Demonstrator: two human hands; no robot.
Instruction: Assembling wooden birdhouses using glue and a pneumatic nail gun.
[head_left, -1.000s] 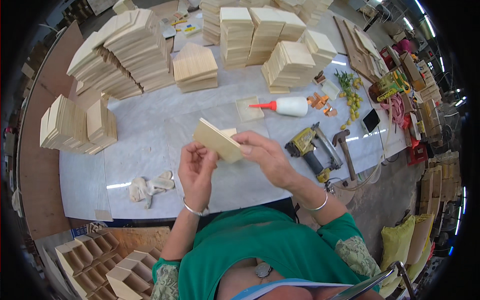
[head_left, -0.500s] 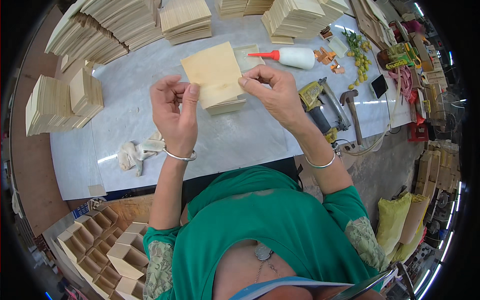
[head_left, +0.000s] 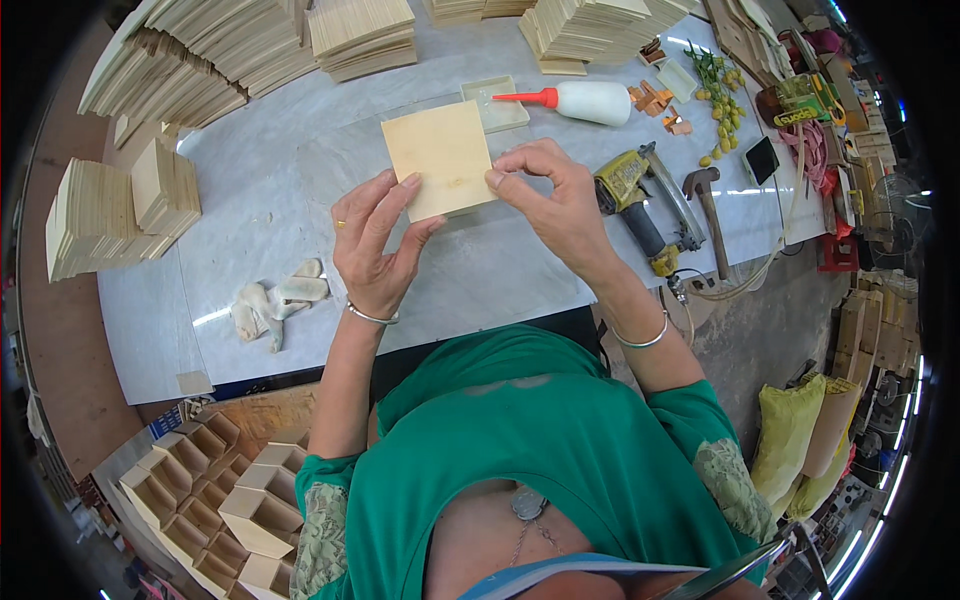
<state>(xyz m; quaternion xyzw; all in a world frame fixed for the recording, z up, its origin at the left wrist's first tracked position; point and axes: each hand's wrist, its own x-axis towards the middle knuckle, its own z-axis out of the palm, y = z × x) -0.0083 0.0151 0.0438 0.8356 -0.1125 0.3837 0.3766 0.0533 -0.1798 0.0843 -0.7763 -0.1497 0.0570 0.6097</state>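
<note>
A square, pale wooden panel point(head_left: 438, 155) is held up between my two hands above the table. My left hand point(head_left: 378, 245) grips its left and lower-left edge, fingertips on the face and thumb at the bottom corner. With thumb and fingers pinched, my right hand point(head_left: 555, 205) holds the right edge. A thin strip of wood shows along the panel's lower edge; the rest behind it is hidden. Just beyond lies a shallow pale tray point(head_left: 498, 108), and beside it a white squeeze bottle point(head_left: 595, 103) with a red nozzle.
Stacks of thin wooden boards point(head_left: 362, 38) line the far side and left. A yellow-black nail gun point(head_left: 640, 210) and a hammer point(head_left: 706, 215) lie right, near a phone point(head_left: 761, 160) and yellow fruit point(head_left: 722, 125). A crumpled glove point(head_left: 272, 308) lies left; open wooden boxes point(head_left: 262, 510) sit lower left.
My left hand has shifted right and turned its grip, its thumb now at the panel's lower corner. The panel has straightened and moved slightly right and toward me, covering the piece below it.
</note>
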